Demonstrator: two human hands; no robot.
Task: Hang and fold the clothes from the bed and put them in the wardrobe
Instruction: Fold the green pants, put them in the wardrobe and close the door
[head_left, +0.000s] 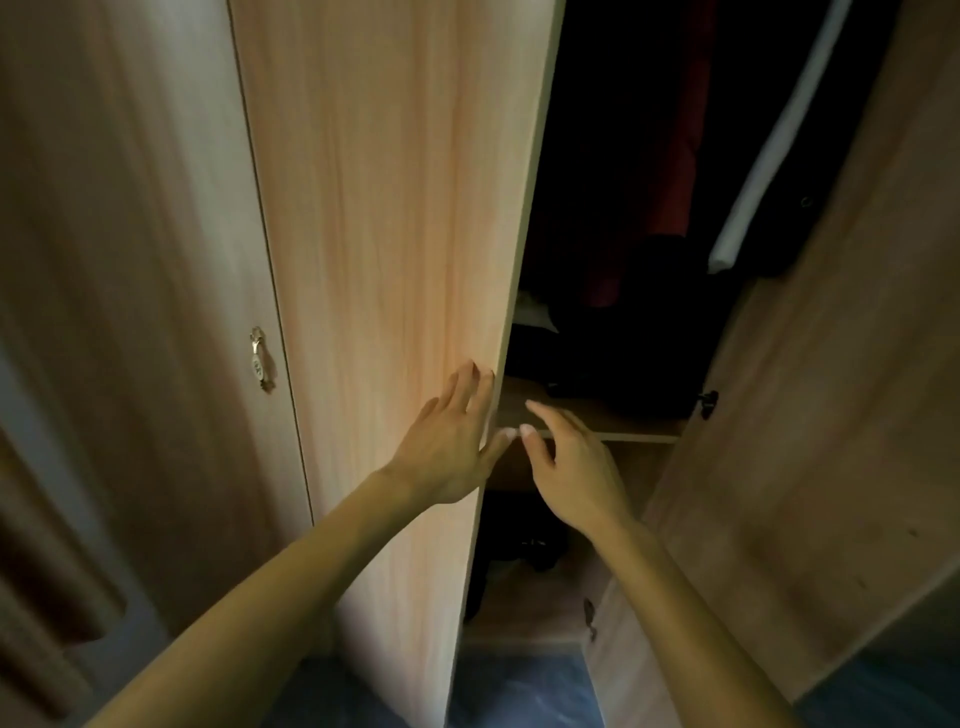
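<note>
Head view: left hand (451, 446) flat against the outer face of the pale wood-grain wardrobe door (384, 260), fingers straight and spread near its free edge, thumb reaching past the edge; gripping nothing. Right hand (574, 467) in the air in front of the opening, fingers loosely extended toward the door's edge, holding nothing, its fingertip almost meeting the left thumb. Door partly open, showing the dark interior of the light wooden wardrobe (831, 415). Inside, hanging dark garments (623, 156), one deep red item (670, 171) among them, and a white sleeve or strip (774, 150) at right. Folded dark clothes (613, 364) piled on a wooden shelf (597, 423). Below the shelf, more dark shapes, too dim to identify. Small metal key (258, 358) hanging in the neighbouring door at left. Blue floor (519, 691) at bottom. Bed out of view.
</note>
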